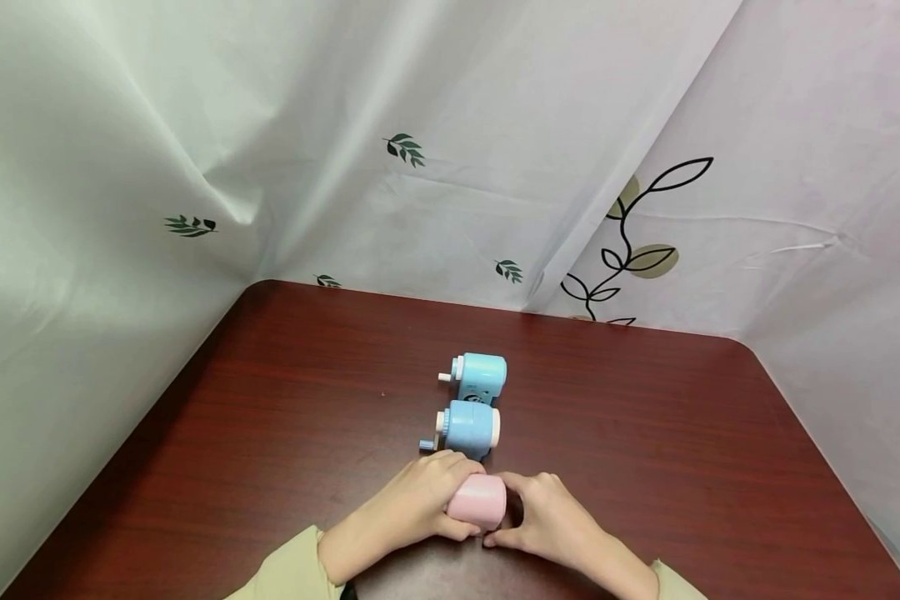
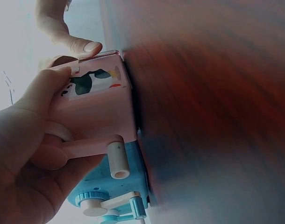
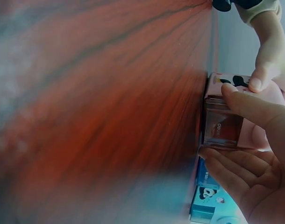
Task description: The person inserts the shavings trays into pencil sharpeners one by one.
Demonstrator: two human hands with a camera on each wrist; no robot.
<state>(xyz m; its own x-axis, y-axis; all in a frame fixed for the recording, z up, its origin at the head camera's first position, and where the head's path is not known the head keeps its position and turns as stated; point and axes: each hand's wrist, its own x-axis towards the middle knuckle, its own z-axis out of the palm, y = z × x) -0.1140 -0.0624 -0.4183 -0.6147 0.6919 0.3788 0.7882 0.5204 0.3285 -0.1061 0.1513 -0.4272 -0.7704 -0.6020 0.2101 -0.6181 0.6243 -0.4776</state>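
Observation:
A pink pencil sharpener (image 1: 477,502) with a crank stands on the table, a cartoon picture on one side. My left hand (image 1: 429,498) grips its body from the crank side, thumb over the picture in the left wrist view. On the opposite side, my right hand (image 1: 553,518) pinches the clear shavings drawer (image 3: 223,127), with the thumb at one side edge and fingertips at the other. The drawer sits in the sharpener's lower part. Just beyond stands a blue pencil sharpener (image 1: 470,427), its crank pointing left.
Behind the blue sharpener is a light-blue pencil sharpener (image 1: 483,375) with a panda picture, lined up with the others. The dark red wooden table (image 1: 645,433) has rounded far corners. White curtains (image 1: 450,208) with leaf prints hang around it.

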